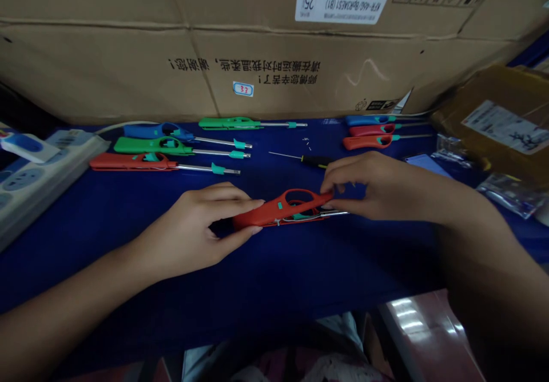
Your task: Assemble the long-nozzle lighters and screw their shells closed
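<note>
A red long-nosed lighter [283,209] lies across the middle of the blue table cover [266,273], held at both ends. My left hand [201,227] pinches the handle end between thumb and fingers. My right hand [373,190] is closed around the trigger end, where the metal tube leaves the body. A thin screwdriver with a black and yellow handle [309,159] lies just behind the lighter, untouched.
Several finished lighters lie at the back left: red [132,162], green [154,146], blue [154,131] and green [231,123]. Three more [369,131] lie at the back right. A white power strip [34,170] is far left. Cardboard boxes [257,44] wall the back; plastic bags [506,190] lie right.
</note>
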Available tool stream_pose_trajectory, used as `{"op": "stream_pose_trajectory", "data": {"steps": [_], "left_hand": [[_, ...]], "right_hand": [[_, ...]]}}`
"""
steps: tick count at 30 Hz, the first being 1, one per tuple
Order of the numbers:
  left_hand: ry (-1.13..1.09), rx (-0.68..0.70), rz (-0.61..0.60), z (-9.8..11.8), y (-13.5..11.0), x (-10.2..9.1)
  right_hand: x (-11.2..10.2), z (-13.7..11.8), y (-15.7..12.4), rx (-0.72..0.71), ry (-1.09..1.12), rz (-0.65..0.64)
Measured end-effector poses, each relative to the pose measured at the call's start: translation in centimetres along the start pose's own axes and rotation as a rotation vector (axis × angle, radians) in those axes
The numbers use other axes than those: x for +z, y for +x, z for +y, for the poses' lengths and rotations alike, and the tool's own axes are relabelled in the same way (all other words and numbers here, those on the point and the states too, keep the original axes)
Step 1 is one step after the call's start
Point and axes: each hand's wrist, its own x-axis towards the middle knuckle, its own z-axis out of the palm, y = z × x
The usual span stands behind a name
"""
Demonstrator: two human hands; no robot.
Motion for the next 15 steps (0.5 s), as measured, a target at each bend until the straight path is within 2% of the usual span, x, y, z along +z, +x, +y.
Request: {"op": "stream_pose_trajectory", "data": {"steps": [3,15], "left_hand": [[0.034,0.023,-0.037,0.0,-0.1,-0.1],[0.174,0.085,-0.126,0.0,0.0,-0.1]], "right_hand": [[0.2,-0.6,-0.1,-0.034,-0.053,-0.002],[1.3,-1.2,-0.1,0.003,-0.28,-0.101]]}}
